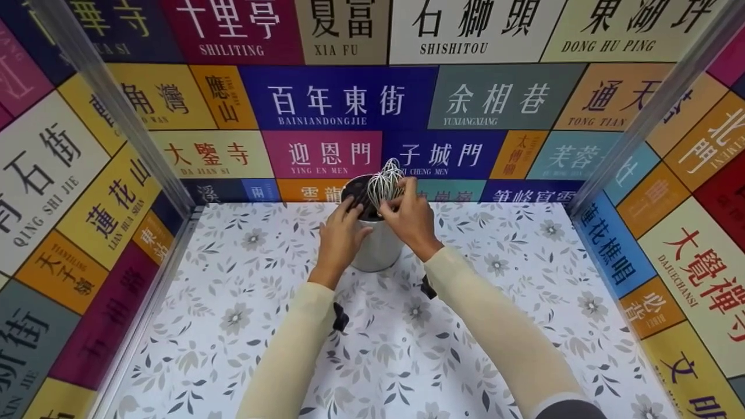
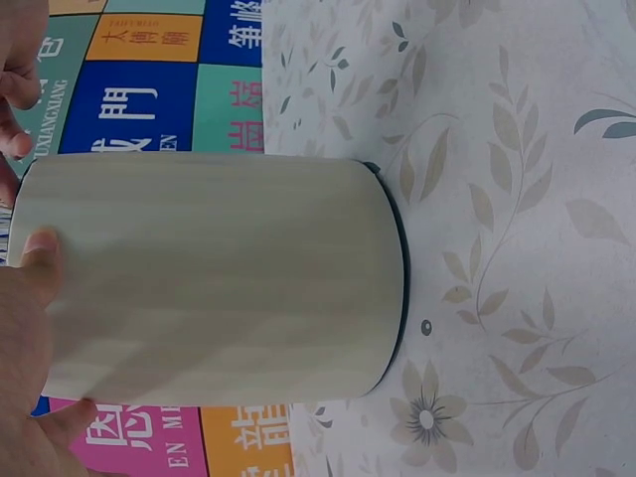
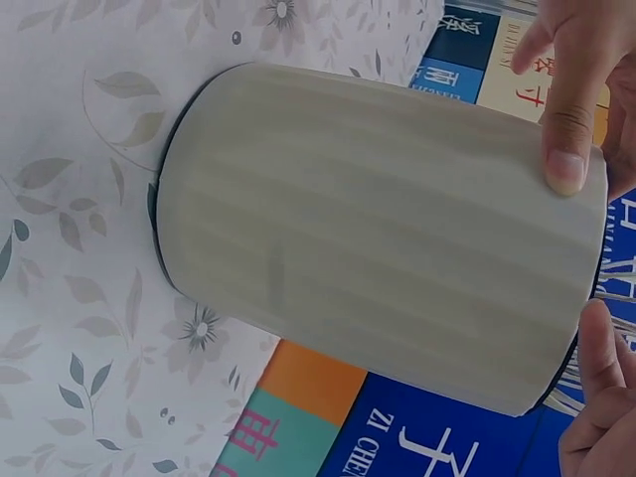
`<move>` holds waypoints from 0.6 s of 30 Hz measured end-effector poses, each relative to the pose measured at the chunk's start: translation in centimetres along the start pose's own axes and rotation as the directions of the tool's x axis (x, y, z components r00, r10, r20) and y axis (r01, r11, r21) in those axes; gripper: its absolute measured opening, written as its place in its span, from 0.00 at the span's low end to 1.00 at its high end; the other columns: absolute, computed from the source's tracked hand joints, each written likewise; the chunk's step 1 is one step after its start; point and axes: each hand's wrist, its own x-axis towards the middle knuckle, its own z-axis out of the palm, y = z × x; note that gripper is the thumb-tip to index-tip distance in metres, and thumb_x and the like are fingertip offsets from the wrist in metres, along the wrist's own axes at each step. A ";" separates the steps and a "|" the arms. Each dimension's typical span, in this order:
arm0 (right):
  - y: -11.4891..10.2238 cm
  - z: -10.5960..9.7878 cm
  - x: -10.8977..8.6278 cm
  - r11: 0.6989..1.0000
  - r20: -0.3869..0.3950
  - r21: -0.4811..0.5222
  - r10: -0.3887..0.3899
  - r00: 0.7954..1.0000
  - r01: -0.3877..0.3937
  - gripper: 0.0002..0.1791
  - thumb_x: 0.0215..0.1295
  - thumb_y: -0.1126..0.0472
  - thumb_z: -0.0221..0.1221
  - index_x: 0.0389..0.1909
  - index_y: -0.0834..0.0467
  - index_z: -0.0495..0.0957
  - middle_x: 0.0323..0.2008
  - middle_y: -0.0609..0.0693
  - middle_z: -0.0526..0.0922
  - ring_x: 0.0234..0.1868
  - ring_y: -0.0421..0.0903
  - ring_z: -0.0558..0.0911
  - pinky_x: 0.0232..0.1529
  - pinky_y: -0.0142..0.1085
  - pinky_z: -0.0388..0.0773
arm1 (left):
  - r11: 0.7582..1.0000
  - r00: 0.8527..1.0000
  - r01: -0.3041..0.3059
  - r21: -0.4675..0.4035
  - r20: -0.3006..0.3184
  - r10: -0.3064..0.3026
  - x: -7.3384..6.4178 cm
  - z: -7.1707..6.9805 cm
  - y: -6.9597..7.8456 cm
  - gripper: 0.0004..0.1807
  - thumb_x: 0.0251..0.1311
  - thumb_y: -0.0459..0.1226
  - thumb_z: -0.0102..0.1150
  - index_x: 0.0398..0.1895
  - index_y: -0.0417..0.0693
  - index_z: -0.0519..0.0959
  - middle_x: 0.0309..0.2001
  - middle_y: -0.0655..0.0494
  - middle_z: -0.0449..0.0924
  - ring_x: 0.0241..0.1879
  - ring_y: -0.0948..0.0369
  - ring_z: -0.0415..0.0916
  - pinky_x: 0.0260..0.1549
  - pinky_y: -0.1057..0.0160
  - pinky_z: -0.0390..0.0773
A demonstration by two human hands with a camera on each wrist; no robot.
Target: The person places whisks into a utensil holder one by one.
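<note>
A pale grey cylindrical utensil holder (image 1: 377,250) stands upright at the back of the table. My left hand (image 1: 342,238) grips its upper left side; in the left wrist view the thumb presses on the outer wall near the rim. A wire whisk (image 1: 384,181) rises from the holder's mouth, wire loops upward. At the whisk's lower wires, my right hand (image 1: 413,216) pinches with bent fingers, close above the rim; its fingertips are partly hidden. Left of the whisk a dark utensil head (image 1: 356,189) also sticks up, its exact kind unclear.
A white tablecloth (image 1: 244,349) with grey flowers and leaves covers the table. Behind the holder rises a back wall (image 1: 343,99) of coloured panels with Chinese lettering. Similar side walls (image 1: 75,244) stand left and right, with metal posts (image 1: 137,139) at the corners.
</note>
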 end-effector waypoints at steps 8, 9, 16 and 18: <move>0.4 -0.2 -0.7 1.000 0.027 0.018 0.018 0.999 -0.019 0.22 0.66 0.51 0.64 0.55 0.56 0.69 0.29 0.48 0.89 0.25 0.42 0.86 0.22 0.41 0.78 | 1.000 1.000 0.014 0.008 0.008 -0.014 -0.1 -0.1 -0.1 0.31 0.66 0.54 0.63 0.70 0.54 0.75 0.76 0.55 0.65 0.71 0.47 0.69 0.61 0.24 0.66; 0.4 -0.4 -0.8 1.000 0.026 0.014 0.026 0.999 -0.027 0.23 0.66 0.50 0.64 0.55 0.56 0.70 0.30 0.48 0.90 0.25 0.42 0.86 0.21 0.41 0.78 | 1.000 1.000 0.020 0.006 0.018 -0.020 -0.2 -0.2 0.0 0.31 0.66 0.54 0.63 0.70 0.55 0.75 0.77 0.55 0.64 0.72 0.48 0.68 0.61 0.24 0.65; 1.6 -3.3 -0.9 0.994 0.044 0.082 0.074 0.996 -0.077 0.21 0.69 0.50 0.61 0.56 0.55 0.68 0.36 0.51 0.90 0.28 0.47 0.85 0.29 0.44 0.79 | 1.000 0.995 0.019 0.017 0.094 -0.021 -0.8 -1.2 -0.1 0.36 0.69 0.59 0.56 0.77 0.60 0.65 0.81 0.58 0.56 0.77 0.50 0.60 0.63 0.22 0.59; 2.5 -4.5 -0.7 0.994 0.051 0.069 0.081 0.995 -0.085 0.22 0.70 0.49 0.59 0.57 0.56 0.67 0.40 0.53 0.89 0.35 0.51 0.86 0.37 0.47 0.81 | 1.000 0.994 0.028 0.000 0.106 -0.027 -1.0 -1.8 -0.7 0.37 0.71 0.61 0.51 0.80 0.63 0.60 0.82 0.59 0.52 0.78 0.49 0.57 0.66 0.22 0.54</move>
